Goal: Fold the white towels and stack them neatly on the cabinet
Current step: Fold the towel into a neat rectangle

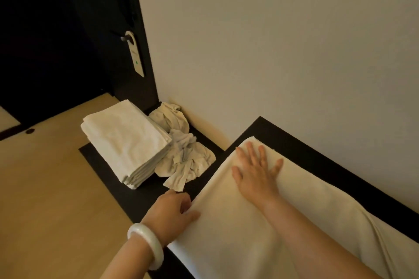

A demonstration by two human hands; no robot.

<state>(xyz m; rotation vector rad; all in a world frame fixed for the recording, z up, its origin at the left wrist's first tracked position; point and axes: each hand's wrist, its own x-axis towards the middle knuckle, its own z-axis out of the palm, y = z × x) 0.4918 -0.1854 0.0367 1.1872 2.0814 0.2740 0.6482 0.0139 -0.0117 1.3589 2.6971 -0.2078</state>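
A white towel [226, 229] lies spread along the dark cabinet top [317, 161] at the right. My right hand [256, 172] lies flat on its far end with fingers straight and spread. At the towel's left edge my left hand [174, 213], with a white bangle on the wrist, has its thumb on top of the cloth and its fingers curled at the edge. A stack of folded white towels [124, 140] sits on a lower dark surface [106, 174] to the left. Beside the stack lies a heap of crumpled white towels [183, 154].
A plain wall [272, 52] runs right behind the cabinet. A dark door [56, 41] with a hanger tag [136, 56] on its handle stands at the upper left. Light wooden floor [45, 199] spreads out at the lower left.
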